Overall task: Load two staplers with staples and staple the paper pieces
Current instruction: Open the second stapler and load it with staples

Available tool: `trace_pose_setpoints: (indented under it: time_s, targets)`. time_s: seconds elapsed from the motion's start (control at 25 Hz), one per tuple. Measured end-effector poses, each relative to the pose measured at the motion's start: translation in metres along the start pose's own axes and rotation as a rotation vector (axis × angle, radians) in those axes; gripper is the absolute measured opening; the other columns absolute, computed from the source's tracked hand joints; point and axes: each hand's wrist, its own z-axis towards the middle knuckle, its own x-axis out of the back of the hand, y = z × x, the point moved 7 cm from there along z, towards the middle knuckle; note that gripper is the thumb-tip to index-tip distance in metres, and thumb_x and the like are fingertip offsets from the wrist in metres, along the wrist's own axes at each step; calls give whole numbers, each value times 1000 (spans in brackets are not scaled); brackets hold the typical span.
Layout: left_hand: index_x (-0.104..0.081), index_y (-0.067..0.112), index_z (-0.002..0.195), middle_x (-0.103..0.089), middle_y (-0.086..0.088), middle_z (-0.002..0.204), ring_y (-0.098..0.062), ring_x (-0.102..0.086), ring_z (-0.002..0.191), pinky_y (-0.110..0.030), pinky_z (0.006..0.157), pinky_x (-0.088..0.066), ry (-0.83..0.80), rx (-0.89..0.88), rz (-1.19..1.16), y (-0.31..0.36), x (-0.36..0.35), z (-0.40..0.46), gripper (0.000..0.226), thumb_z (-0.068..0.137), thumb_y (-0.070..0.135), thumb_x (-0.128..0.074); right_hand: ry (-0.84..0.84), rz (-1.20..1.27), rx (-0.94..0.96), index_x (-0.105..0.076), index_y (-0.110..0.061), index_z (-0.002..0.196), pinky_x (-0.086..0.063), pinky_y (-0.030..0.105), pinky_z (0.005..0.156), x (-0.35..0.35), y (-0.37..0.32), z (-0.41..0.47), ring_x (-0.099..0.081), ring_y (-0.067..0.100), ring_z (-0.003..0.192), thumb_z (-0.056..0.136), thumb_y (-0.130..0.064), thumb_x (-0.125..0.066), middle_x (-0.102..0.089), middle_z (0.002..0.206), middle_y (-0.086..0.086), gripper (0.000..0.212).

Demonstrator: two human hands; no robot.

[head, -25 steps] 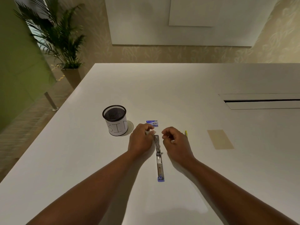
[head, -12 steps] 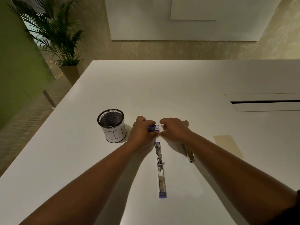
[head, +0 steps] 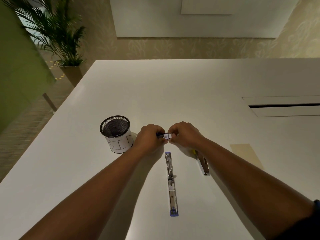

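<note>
A blue stapler (head: 170, 183) lies swung fully open and flat on the white table (head: 173, 94), pointing away from me. A second, yellow-ended stapler (head: 203, 164) lies to its right, partly under my right forearm. Just beyond the blue stapler, my left hand (head: 149, 138) and my right hand (head: 184, 135) meet over a small blue staple box (head: 165, 135). The left hand grips the box and the right hand's fingertips pinch its white end. A beige paper piece (head: 245, 155) lies flat at the right.
A black mesh cup (head: 116, 134) with a white label marked BIN stands left of my left hand. A cable slot (head: 284, 106) is cut into the table at the far right. A potted palm (head: 57, 40) stands beyond the table's left corner.
Both hands left the open blue stapler and reached forward to the staple box. They took hold of it and lifted it a little; the right hand now pulls at its end.
</note>
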Motion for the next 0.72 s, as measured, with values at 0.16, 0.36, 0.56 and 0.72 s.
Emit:
trace_pose_setpoints:
  time_s: [0.16,0.36,0.56,0.72]
  targets:
    - [-77,20,86,-69,-2,77,-21,-60,76,-25,59,-37,37,17,-18,-3,-2,-5,8,79,22,-78,-17,14,13,-76,-31,102,-53,39,83,1,0,-1,-64,20,94,85,-29,-70,-70,96,-8,18]
    - [-78,23,97,-62,8,85,-16,-57,81,-20,60,-32,48,36,-49,-4,0,-8,17,81,23,-79,18,101,-26,-60,-29,93,-47,35,73,5,2,-2,-58,19,81,82,-38,-66,-62,83,-11,15]
    - [-77,24,104,-68,9,95,-12,-59,89,-24,71,-36,57,66,-93,-7,-2,-11,21,82,24,-78,43,40,-47,-59,-24,81,-50,36,79,8,4,-1,-60,23,89,85,-4,-56,-63,86,-5,20]
    - [-76,24,106,-64,11,96,-11,-57,90,-26,75,-38,60,65,-91,-7,-1,-12,24,82,24,-78,61,48,-48,-60,-24,80,-46,33,70,9,3,1,-59,21,85,84,-11,-61,-63,85,-6,14]
